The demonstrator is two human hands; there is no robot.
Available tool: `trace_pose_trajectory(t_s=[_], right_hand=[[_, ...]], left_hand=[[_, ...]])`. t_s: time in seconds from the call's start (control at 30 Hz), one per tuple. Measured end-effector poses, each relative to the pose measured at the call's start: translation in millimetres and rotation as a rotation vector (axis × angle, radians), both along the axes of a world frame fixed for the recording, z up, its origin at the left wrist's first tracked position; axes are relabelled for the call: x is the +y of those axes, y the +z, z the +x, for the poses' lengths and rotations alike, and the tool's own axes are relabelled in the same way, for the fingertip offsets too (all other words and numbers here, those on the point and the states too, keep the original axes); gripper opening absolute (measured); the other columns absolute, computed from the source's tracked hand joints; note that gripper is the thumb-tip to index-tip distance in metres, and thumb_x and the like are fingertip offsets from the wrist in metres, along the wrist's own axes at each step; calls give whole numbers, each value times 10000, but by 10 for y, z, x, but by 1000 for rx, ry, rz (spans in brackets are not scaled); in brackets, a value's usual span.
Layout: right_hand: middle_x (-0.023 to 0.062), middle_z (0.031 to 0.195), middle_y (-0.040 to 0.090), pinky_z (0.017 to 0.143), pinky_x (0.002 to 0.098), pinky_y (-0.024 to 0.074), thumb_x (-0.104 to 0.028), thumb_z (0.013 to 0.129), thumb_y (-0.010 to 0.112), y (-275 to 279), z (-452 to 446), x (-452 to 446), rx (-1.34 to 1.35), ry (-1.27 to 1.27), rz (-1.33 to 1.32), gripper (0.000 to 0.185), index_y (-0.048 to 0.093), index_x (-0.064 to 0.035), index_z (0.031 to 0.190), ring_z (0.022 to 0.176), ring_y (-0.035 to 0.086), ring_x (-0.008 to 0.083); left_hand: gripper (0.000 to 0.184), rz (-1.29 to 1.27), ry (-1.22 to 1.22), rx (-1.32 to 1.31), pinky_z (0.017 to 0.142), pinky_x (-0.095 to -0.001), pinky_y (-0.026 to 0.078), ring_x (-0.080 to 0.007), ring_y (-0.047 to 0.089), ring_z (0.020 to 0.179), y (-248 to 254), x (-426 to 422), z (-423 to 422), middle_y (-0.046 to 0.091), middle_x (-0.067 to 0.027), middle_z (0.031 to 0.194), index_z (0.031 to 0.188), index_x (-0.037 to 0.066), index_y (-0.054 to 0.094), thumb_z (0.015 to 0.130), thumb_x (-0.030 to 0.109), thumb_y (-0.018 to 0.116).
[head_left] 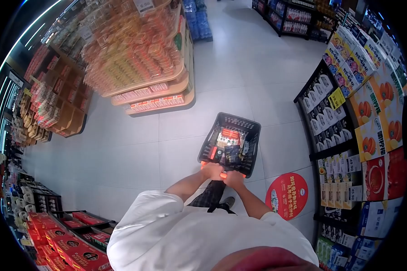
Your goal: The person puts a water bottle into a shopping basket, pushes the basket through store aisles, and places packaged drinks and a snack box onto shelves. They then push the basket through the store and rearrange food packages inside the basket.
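Both of my hands grip the orange handle of a black shopping basket in front of my legs. My left hand wraps round the handle near its middle. Close beside it, my right hand is closed on the same handle, further right. Inside the basket lie several packaged goods, among them a red and white package, a dark packet and a red and black package. Their exact kinds are too small to tell.
A tiered display of clear-lidded packs stands ahead on the left. Shelves with boxed goods line the right side. Red boxes are stacked at the lower left. A round red sticker lies on the grey tiled floor.
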State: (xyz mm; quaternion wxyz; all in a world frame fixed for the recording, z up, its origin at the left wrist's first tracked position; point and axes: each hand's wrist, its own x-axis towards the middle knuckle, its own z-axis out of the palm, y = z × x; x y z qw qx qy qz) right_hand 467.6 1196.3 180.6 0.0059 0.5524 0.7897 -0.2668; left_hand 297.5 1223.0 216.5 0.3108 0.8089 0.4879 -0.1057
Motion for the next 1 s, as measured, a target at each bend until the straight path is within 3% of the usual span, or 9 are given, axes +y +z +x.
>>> trace_pose_trajectory(t_s=[0.27,0.37,0.57,1.0], right_hand=[[156,841,707,735,465,556,-336,772,618,160,115,1003,-155,79,-113,272,728,-102,857,793,694,342],[153,893,709,762,459,554,-327,779,622,131,120,1325,-236,103,-177,277,716,-101,908,828,693,337],[138,941,711,803,438,548,-333,791,622,224,92,1778,-348,43,-256,282,704,-112,947,885,692,321],[148,860,701,729,454,547,-391,737,672,105,283,2550,-255,62,-175,308,708,-121,879,802,683,332]], left_hand=[[367,7,80,-112,729,-465,542,-343,681,821,47,891,95,697,-159,853,888,109,706,697,418,656],[415,-69,92,-153,777,-466,538,-355,671,862,-2,1211,99,682,-191,921,933,85,701,709,425,622],[338,-147,48,-256,788,-463,533,-369,660,893,-40,1715,100,683,-195,953,894,65,696,699,337,650],[384,-70,41,-252,759,-468,542,-376,671,829,-220,2482,262,688,-200,877,881,28,703,714,368,637]])
